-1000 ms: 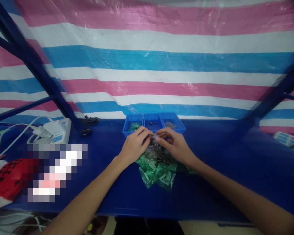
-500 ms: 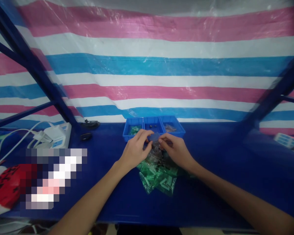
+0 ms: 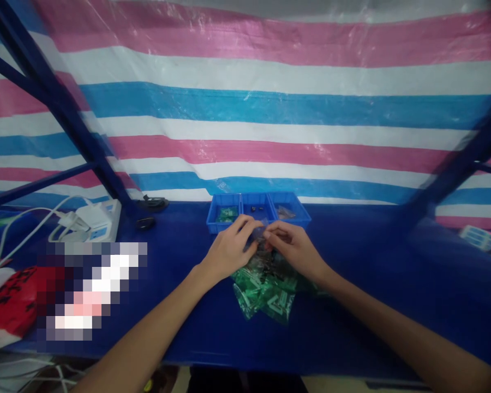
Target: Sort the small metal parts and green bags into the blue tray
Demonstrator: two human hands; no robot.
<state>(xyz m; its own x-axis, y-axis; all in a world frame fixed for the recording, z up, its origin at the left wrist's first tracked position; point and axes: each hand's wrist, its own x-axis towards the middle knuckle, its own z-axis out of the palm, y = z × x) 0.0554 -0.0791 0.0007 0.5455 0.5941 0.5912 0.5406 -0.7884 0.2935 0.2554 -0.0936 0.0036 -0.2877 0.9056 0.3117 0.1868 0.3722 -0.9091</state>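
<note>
Small clear plastic bag (image 3: pixel 258 236) is being pinched, in the head view, by the fingertips of the left hand (image 3: pixel 229 252) and the right hand (image 3: pixel 297 249), both closed on it. It is being held just above a pile of green plastic packets (image 3: pixel 265 290) lying near the middle of the dark blue worktop (image 3: pixel 372 273). Three blue plastic trays (image 3: pixel 210 219) are standing at the worktop's back edge, just beyond the hands. A white power strip (image 3: pixel 96 225) is lying towards the back left corner.
</note>
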